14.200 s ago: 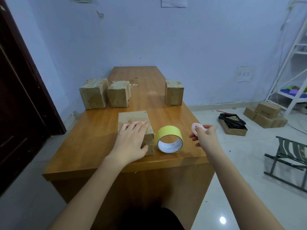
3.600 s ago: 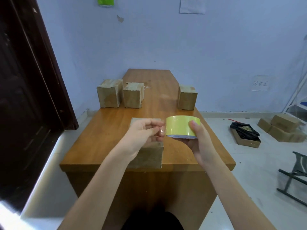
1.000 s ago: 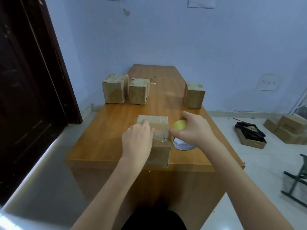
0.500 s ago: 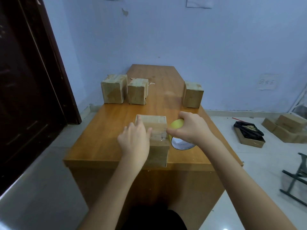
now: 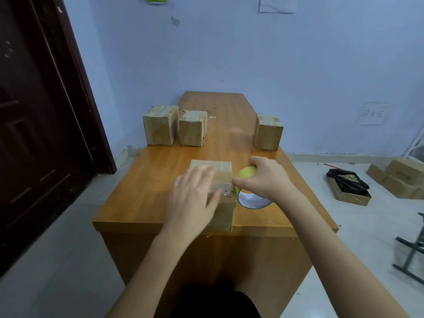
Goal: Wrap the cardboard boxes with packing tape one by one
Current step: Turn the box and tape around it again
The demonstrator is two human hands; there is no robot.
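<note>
My left hand (image 5: 191, 198) lies flat, fingers straight, on the brown cardboard box (image 5: 221, 180) at the wooden table's (image 5: 146, 191) near edge, my right hand (image 5: 266, 180) just beside it gripping the yellow packing tape roll (image 5: 246, 174)

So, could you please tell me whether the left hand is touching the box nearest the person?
Touching. The head view shows the left hand lying flat with straight fingers on top of the nearest box, with no gap visible between them.

Cardboard boxes on desk (image 5: 146, 196) — four: near (image 5: 220, 175), back-left (image 5: 160, 128), (image 5: 192, 128), back-right (image 5: 268, 131). Tape roll (image 5: 246, 175) — one.
</note>
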